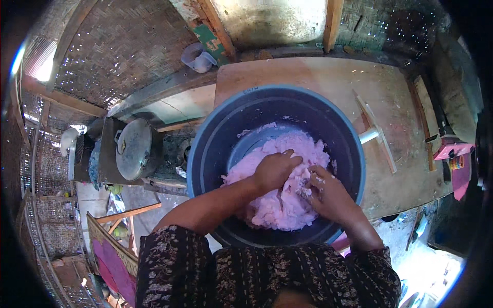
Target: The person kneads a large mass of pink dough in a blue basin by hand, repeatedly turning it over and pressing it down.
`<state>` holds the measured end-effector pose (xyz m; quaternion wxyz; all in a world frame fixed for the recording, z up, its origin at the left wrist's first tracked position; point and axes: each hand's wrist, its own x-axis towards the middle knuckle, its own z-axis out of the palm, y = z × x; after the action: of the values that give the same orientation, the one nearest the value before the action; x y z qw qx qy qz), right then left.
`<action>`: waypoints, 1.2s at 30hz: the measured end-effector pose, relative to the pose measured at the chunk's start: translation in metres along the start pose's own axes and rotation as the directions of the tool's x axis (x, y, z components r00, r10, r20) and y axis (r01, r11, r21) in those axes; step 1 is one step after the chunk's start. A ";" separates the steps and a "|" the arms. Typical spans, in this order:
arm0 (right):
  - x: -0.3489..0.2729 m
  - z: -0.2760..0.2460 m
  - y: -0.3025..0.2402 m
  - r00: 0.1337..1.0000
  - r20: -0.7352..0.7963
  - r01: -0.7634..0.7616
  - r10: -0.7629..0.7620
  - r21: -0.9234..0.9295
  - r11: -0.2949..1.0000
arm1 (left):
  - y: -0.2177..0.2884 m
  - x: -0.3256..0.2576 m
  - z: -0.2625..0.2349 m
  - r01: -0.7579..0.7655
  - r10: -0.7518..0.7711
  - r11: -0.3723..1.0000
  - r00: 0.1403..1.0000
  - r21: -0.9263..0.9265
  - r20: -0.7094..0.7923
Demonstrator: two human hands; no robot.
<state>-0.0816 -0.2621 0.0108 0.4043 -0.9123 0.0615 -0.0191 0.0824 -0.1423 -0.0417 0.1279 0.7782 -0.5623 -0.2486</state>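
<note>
A pale pinkish, lumpy dough (280, 218) fills the lower middle of a large dark basin with a blue rim (197, 149). My left hand (276, 169) is closed and presses into the top of the mass, its knuckles up and its fingertips partly hidden. Beside it, my right hand (331, 195) has its fingers curled into the dough's right side, with white bits stuck to them. Smears of dough cling to the basin's far inner wall. Both forearms reach in over the near rim.
The basin stands on a wooden board table (395, 92). To its right lies a T-shaped piece with a white tube (368, 135). A lidded pot (136, 149) is at the left, and a clear plastic jug (197, 57) sits by the woven wall. A pink item (454, 149) is at the far right.
</note>
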 end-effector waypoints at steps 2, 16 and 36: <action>0.000 0.003 0.006 0.998 -0.020 0.056 -0.056 0.019 0.998 | -0.002 -0.003 0.007 0.006 -0.006 1.000 1.000 -0.029 -0.010; -0.004 0.002 0.006 0.989 -0.137 0.068 -0.062 0.038 0.997 | -0.051 -0.031 -0.091 0.244 -0.244 0.968 0.970 -0.059 0.019; -0.005 -0.002 0.010 0.997 0.020 0.073 -0.073 0.006 0.997 | -0.140 0.003 -0.031 0.416 -0.428 0.899 0.901 0.136 0.072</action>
<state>-0.0879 -0.2693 0.0044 0.4065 -0.9130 0.0242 -0.0249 0.2129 -0.1010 -0.0834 -0.0032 0.8744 -0.3995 -0.2755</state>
